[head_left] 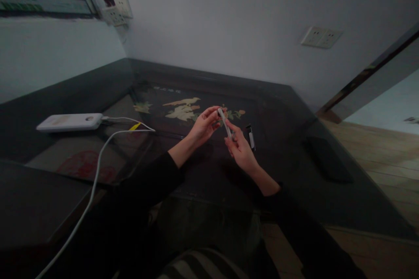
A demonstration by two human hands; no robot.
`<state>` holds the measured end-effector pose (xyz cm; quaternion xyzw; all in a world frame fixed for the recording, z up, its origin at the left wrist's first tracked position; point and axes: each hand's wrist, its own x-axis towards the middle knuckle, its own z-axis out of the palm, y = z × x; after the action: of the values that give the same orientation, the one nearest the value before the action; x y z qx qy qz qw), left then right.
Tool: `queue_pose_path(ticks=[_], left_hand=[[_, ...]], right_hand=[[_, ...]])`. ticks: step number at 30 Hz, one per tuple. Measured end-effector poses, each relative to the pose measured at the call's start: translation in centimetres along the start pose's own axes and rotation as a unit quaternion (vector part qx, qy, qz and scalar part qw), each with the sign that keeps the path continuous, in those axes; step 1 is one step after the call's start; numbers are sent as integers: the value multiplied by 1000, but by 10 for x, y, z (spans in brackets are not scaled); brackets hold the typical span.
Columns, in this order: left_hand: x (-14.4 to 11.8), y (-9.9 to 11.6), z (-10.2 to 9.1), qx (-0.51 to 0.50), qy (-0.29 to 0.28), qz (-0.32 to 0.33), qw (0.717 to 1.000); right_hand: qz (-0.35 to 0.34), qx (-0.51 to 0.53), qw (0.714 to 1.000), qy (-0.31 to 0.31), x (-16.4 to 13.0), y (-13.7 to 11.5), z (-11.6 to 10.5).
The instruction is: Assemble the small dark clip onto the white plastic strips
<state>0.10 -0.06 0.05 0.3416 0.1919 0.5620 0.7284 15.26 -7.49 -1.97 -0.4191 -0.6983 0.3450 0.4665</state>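
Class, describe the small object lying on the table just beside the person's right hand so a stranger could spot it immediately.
Start at the dark table with the inlaid bird picture. Just right of the right hand, which with the left hand holds a white pen-like stick, lies a small black-and-white cap-like piece. Unlike the white power bank far left, it is tiny, two-toned and cable-free.

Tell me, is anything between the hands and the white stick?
No. Both the left hand and the right hand already hold the white stick directly, above the table. The small clip lies beside them, not in the way.
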Motion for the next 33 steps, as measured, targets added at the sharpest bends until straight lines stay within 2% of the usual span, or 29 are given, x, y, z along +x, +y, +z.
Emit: queue_pose_path(ticks=[5,12,19,26,33], left_hand=[[0,1,0,10,10,4,1000],[0,1,0,14,15,-3,1000],[-1,1,0,6,-4,0,1000],[-1,1,1,5,-5,3,1000],[0,0,-1,5,4,4,1000]], right_hand=[[-7,-17,999,33,3,5,-4],[-26,-47,997,50,3,5,-3],[-17,-30,999,11,-1,3,0],[5,52,998,-35,-2,2,2],[3,-4,1000,14,2,4,-2]])
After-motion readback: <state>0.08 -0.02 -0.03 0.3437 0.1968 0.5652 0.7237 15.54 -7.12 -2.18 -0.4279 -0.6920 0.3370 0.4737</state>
